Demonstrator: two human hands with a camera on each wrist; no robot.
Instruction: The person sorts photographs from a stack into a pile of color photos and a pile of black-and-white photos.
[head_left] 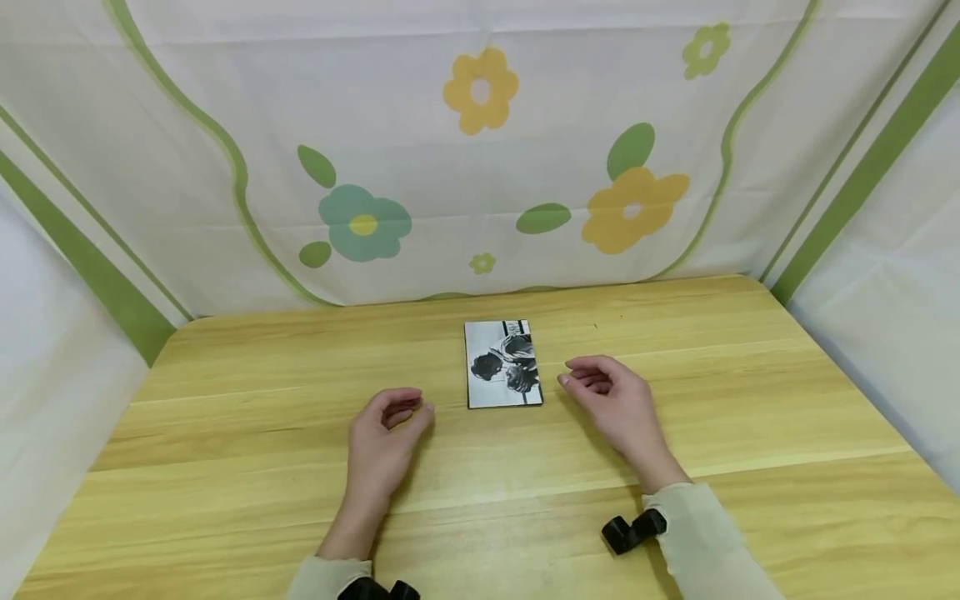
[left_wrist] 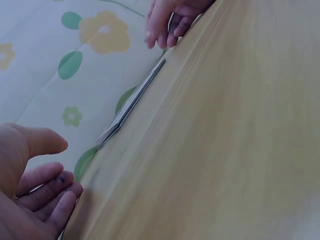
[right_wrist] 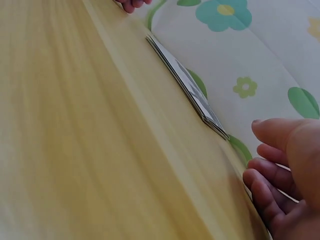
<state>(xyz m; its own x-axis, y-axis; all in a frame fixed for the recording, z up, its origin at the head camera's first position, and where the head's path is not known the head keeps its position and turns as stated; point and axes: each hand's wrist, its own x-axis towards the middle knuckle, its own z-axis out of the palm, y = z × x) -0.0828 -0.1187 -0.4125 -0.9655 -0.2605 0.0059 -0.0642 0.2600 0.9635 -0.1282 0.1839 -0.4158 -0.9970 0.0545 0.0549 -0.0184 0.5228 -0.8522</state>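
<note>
A thin booklet (head_left: 504, 364) with a black-and-white picture of figures on its cover lies flat on the wooden table. Layered edges of the booklet (left_wrist: 132, 105) show in the left wrist view, and the same booklet (right_wrist: 187, 87) appears side-on in the right wrist view. To its left is my left hand (head_left: 386, 437), fingers loosely bent and holding nothing. My right hand (head_left: 615, 404) is at its right side, also loosely bent with nothing in it. Both hands are apart from the booklet. The underside of the booklet is hidden.
The light wooden table (head_left: 225, 467) ends at the back against a white cloth (head_left: 420, 108) printed with flowers and leaves. More white cloth hangs at both sides. A black wrist camera (head_left: 633, 532) sits by the right sleeve.
</note>
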